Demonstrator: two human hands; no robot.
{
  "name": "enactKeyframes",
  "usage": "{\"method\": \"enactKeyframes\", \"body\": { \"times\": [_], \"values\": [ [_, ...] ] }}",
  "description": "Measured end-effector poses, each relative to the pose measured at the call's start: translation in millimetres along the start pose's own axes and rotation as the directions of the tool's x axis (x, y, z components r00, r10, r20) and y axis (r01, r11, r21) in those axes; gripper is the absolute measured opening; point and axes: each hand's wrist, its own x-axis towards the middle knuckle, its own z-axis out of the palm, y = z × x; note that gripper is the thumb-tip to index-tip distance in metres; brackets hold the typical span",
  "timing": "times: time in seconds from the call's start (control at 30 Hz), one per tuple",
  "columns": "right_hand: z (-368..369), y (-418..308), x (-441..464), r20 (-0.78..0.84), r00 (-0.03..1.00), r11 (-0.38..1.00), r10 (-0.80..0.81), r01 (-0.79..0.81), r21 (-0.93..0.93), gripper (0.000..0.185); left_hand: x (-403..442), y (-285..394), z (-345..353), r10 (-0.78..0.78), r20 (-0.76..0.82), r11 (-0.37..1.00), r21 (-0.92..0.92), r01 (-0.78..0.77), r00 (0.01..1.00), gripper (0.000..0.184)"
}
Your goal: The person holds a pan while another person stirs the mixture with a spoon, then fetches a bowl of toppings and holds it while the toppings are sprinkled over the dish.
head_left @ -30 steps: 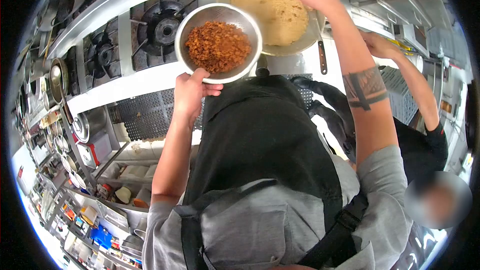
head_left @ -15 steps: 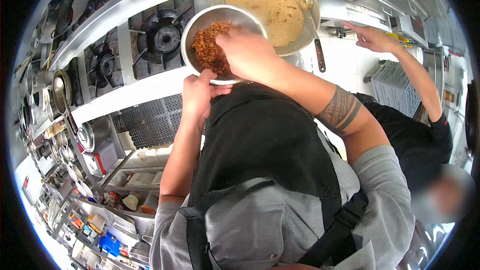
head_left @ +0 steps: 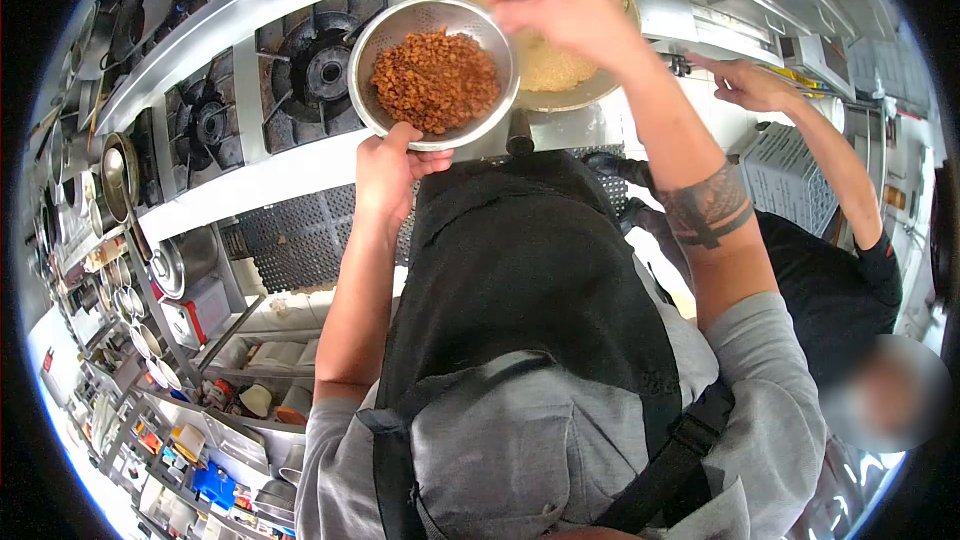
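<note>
My left hand grips the near rim of a metal colander, thumb over the edge and fingers beneath. Reddish-brown crumbled food lies in it. My right hand is above a wide pan, just right of the colander; motion blurs its fingers, so I cannot make out what they hold. A pale tan, mushy layer of food covers the pan's bottom, partly hidden by my hand and forearm. The pan's dark handle points towards my apron.
Gas burners line the stove to the left. A co-worker's arm reaches in from the right, the hand near the counter edge. A grey crate stands on the floor there. Shelves with cookware fill the lower left.
My right hand has left the colander and moved right, over the pan. The colander has shifted slightly up and left in my left hand. The spoon with the riveted handle no longer shows.
</note>
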Motion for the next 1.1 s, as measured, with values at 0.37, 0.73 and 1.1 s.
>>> {"method": "enactKeyframes", "body": {
  "times": [0.37,0.73,1.1],
  "values": [
    [-20,91,55,0.019,0.984,0.962,0.179,-0.171,-0.211,0.024,2,-8,-35,0.012,-0.112,1.0,-0.028,-0.015,0.994,0.035],
    [-70,184,134,-0.213,0.889,0.692,-0.405,0.146,-0.707,0.024,-16,-12,-39,-0.033,-0.149,0.999,-0.01,0.032,0.988,0.03],
    [-67,125,33,-0.211,0.97,0.841,0.124,-0.215,-0.496,0.028,-10,-5,-30,-0.018,-0.156,0.998,0.053,0.027,0.988,0.032]
  ]
}}
